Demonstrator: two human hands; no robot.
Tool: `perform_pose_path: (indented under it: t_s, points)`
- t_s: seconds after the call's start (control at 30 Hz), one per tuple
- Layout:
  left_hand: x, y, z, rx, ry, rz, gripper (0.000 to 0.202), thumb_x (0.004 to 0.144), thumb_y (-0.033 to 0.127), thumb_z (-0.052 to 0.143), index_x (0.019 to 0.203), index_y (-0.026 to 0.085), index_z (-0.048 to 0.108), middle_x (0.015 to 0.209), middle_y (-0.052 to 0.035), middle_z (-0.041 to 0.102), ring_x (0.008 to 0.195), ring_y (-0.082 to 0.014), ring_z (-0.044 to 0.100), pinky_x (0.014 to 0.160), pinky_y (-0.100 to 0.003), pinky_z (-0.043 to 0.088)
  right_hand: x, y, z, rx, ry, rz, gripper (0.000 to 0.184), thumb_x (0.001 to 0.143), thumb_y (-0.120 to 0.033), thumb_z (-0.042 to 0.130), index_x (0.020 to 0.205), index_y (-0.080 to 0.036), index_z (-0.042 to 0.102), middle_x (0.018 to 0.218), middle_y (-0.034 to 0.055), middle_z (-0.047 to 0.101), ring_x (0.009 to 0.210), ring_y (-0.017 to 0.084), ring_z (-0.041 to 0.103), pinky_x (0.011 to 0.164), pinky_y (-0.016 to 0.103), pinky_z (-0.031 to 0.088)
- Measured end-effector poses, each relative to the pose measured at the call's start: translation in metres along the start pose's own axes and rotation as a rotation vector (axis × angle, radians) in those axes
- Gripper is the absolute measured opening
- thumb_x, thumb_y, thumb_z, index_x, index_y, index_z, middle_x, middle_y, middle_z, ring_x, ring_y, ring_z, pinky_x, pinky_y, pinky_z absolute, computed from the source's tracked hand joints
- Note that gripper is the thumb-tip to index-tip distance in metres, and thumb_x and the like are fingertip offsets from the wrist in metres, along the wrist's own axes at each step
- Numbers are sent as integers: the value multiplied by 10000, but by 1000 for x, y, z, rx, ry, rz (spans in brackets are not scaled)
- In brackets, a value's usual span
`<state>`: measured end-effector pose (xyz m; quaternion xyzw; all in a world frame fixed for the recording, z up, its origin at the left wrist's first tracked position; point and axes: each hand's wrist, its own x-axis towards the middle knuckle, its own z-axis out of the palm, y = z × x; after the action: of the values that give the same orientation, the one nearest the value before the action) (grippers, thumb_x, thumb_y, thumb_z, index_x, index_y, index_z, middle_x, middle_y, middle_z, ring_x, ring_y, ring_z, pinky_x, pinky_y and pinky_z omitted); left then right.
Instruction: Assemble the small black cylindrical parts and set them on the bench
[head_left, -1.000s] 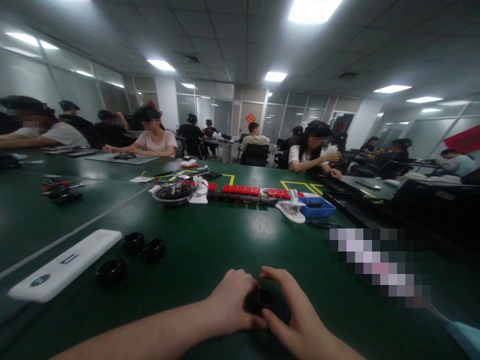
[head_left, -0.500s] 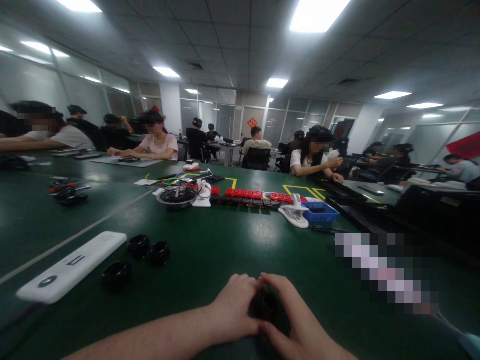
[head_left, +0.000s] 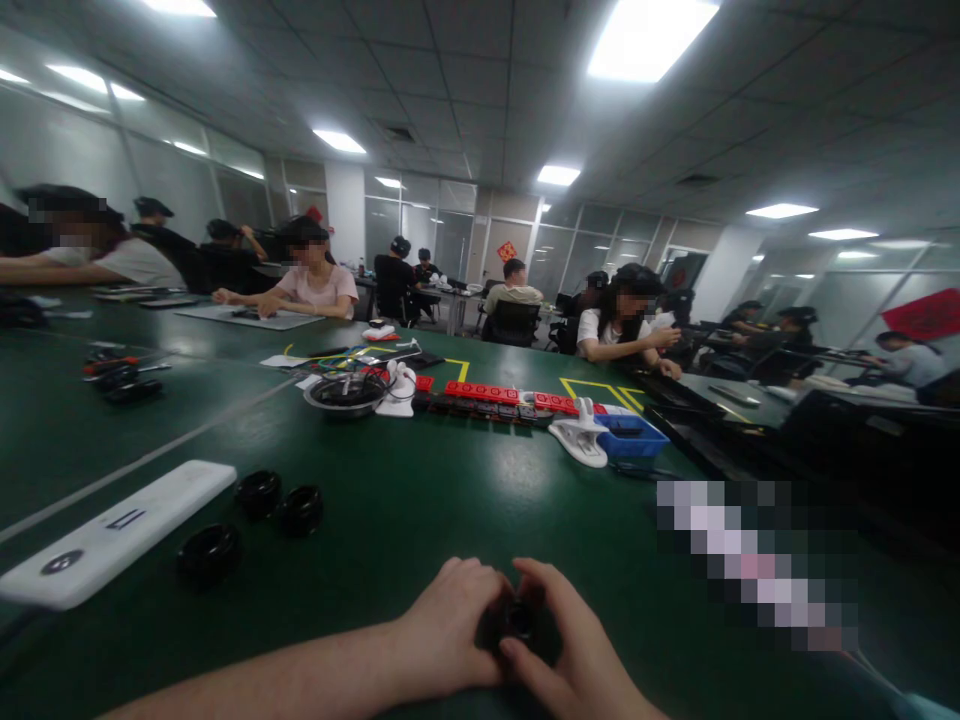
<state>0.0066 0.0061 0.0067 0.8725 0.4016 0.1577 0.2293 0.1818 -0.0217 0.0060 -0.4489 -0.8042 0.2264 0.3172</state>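
Observation:
Low in the middle of the head view, a glossy black ring-shaped roll (head_left: 520, 622) with a round hole stands between my two hands; its exact kind is hard to make out. My left hand (head_left: 455, 628) is curled around its left side, fingers closed against it. From the right, my right hand (head_left: 574, 640) curves around it with the thumb at the near side and the index finger at the far side. Part of the roll is hidden by the fingers. Several similar black rolls lie to the left, including one (head_left: 208, 553) nearest me.
Left of the rolls lies a long white device (head_left: 124, 535). Farther off are a metal bowl (head_left: 346, 393) with dark cable, red strips (head_left: 481, 391), a white clamp-like stand (head_left: 581, 440) and a blue tray (head_left: 634, 436). Co-workers sit around the green table (head_left: 420, 490).
My hands and the black roll have shifted slightly left in view, and more of the roll's hole shows. The camera has turned a little, moving the table things left.

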Motion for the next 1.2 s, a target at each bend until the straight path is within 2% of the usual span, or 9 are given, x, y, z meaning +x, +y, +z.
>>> perform_pose_path:
  t_s: [0.13,0.33,0.5,0.67,0.8,0.9,1.0,1.1,1.2]
  points:
    - [-1,-1,0,-3,6,14,371,628,372,677,936,207,553,860,-2,584,790,-208,523,693,-299,377,-4,-2,-1,43,51,-89,497,699,-151,498,1186,-194,408,1060,105,576,979,252,566,863,400,462]
    - [-1,-5,4,42,18,29,342,621,392,698,852,192,547,849,-14,589,791,-215,521,704,-301,381,-6,-8,-3,30,5,-6,625,684,-159,595,1259,-198,352,1234,126,469,1121,282,468,959,426,381]
    - [1,-5,5,55,-3,37,328,648,406,664,867,192,544,838,-8,589,785,-215,525,705,-310,389,-2,-2,1,8,-28,53,526,713,-163,576,1208,-186,398,1090,95,542,1005,239,531,893,413,427]
    - [0,-2,2,33,-10,27,396,655,420,657,967,198,557,854,-13,596,803,-222,532,722,-322,395,-4,3,1,19,-8,-60,461,761,-149,520,1196,-224,384,1096,78,539,1010,218,531,887,386,434]
    - [-1,-3,0,5,3,44,454,637,444,691,999,205,558,895,-16,601,818,-225,535,736,-327,397,-5,-4,-2,27,-67,-116,562,742,-105,517,1242,-257,312,1185,70,491,1083,214,494,933,384,406]
    - [-1,-6,2,-12,11,56,481,626,496,702,976,198,561,901,-20,602,815,-224,538,744,-329,396,-4,-7,-3,19,-66,-125,595,743,-167,567,1258,-239,277,1245,98,434,1133,242,448,947,409,391]
    - [1,-8,4,16,16,51,424,629,471,706,909,188,561,866,-14,597,798,-217,533,726,-317,394,-3,-3,-1,1,-16,-59,615,729,-242,621,1250,-213,294,1208,116,442,1096,263,463,919,426,406]
    - [1,-7,5,43,8,45,338,636,401,700,854,187,553,835,-1,589,778,-206,526,707,-303,389,-2,2,3,-2,2,20,591,697,-200,630,1217,-200,348,1098,95,503,1002,249,514,876,413,432]
    - [0,-5,4,32,1,36,326,628,361,695,869,190,556,828,-1,589,776,-208,528,702,-305,389,-3,2,4,13,-4,25,507,709,-154,575,1179,-204,393,1032,75,540,953,232,540,858,403,442]
